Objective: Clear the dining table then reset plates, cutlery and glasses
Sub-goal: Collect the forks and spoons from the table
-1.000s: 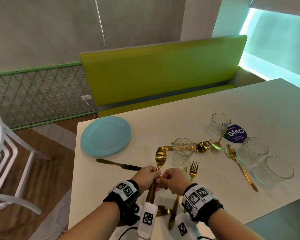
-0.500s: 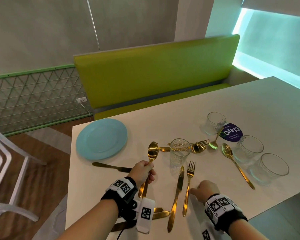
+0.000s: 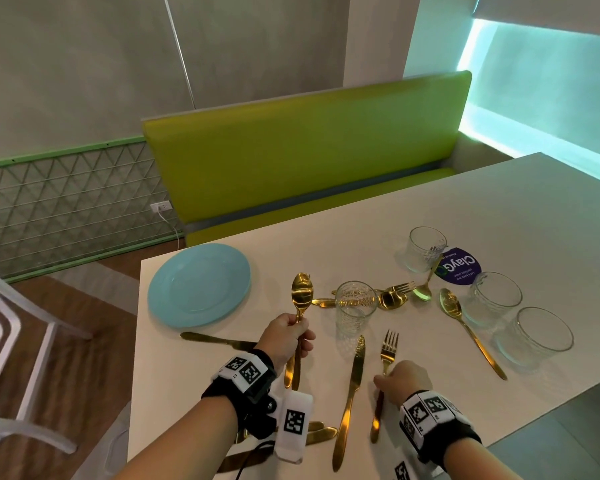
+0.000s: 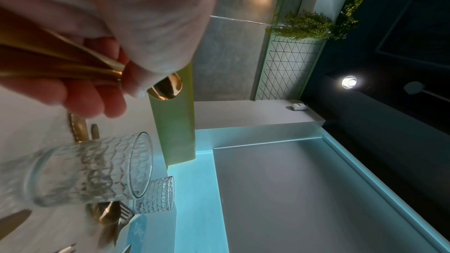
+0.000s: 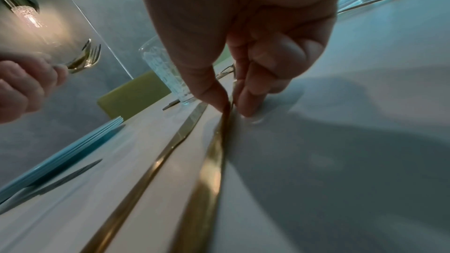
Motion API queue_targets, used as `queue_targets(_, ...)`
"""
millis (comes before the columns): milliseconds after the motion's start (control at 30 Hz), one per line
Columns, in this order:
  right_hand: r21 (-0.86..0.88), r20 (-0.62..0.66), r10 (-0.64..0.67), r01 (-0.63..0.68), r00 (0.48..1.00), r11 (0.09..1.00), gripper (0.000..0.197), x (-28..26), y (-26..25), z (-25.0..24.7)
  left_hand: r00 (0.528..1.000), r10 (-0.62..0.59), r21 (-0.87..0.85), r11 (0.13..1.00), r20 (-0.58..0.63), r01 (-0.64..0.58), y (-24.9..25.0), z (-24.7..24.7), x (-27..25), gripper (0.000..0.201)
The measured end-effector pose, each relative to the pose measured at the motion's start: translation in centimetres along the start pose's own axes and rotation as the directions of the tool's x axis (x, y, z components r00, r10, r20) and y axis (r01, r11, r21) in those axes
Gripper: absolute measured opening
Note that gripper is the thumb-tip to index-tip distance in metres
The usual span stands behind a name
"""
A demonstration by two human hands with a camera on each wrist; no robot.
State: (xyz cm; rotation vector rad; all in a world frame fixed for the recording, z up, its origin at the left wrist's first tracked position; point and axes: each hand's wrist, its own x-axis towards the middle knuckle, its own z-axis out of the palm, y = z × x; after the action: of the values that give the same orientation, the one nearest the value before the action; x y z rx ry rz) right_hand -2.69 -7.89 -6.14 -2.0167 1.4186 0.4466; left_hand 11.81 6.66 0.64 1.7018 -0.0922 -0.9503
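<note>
My left hand (image 3: 297, 332) grips a gold spoon (image 3: 302, 291) by its handle, bowl up, above the white table (image 3: 499, 209). The right wrist view shows fork tines (image 5: 87, 59) sticking out of that same left hand (image 5: 26, 88), and the left wrist view shows two gold handles (image 4: 60, 64) in the fist. My right hand (image 3: 383, 377) pinches the handle of a gold fork (image 3: 389, 348) lying on the table; thumb and finger close on it (image 5: 220, 138). A gold knife (image 3: 352, 386) lies just left of the fork. Blue plates (image 3: 199, 284) sit at the far left corner.
Four clear glasses stand on the table: one (image 3: 355, 306) near the spoon, three at the right (image 3: 425, 249) (image 3: 492, 299) (image 3: 534, 336). More gold cutlery lies behind the near glass (image 3: 392, 297), at right (image 3: 465, 327), left (image 3: 215, 339) and under my left wrist (image 3: 321, 433). A green bench (image 3: 309, 150) stands beyond.
The hands, together on the spoon a second ago, have parted. My right hand moved right and down onto the fork handle. The left hand keeps the spoon upright.
</note>
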Motion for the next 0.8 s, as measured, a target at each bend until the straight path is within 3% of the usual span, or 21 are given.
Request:
queue_targets(100,0.031,0.019,0.02,-0.02,1.0,0.999,0.026,-0.3,0.7,-0.8,1.0,0.01,-0.03,0.999,0.005,-0.01,0.5,0.1,-0.1,0.011)
queue_targets(200,0.186,0.039,-0.022,0.014,0.999,0.982,0.025,-0.8,1.1,-3.0,1.0,0.02,-0.046,0.999,0.024,-0.019,1.2,0.3,-0.3,0.012)
queue_targets(300,0.316,0.009,-0.166,0.155,0.986,0.936,0.02,-2.4,-0.2,-7.0,0.998,0.037,-0.057,0.998,0.056,-0.034,2.1,0.6,-0.4,0.013)
queue_targets(433,0.466,0.007,-0.385,0.338,0.923,0.818,0.016,-4.5,-3.8,-11.4,0.989,0.056,-0.053,0.997,0.134,-0.05,3.4,1.4,-0.5,0.017)
queue_targets(633,0.396,0.052,-0.496,0.438,0.867,0.807,0.021,-4.6,-9.0,-10.3,0.967,0.055,-0.121,0.992,0.247,-0.025,4.6,3.1,-0.9,0.019)
queue_targets(800,0.352,0.018,-0.512,0.473,0.859,0.807,0.026,-3.2,-10.2,-8.7,0.97,0.042,-0.153,0.988,0.239,-0.005,4.9,3.3,-0.3,0.029)
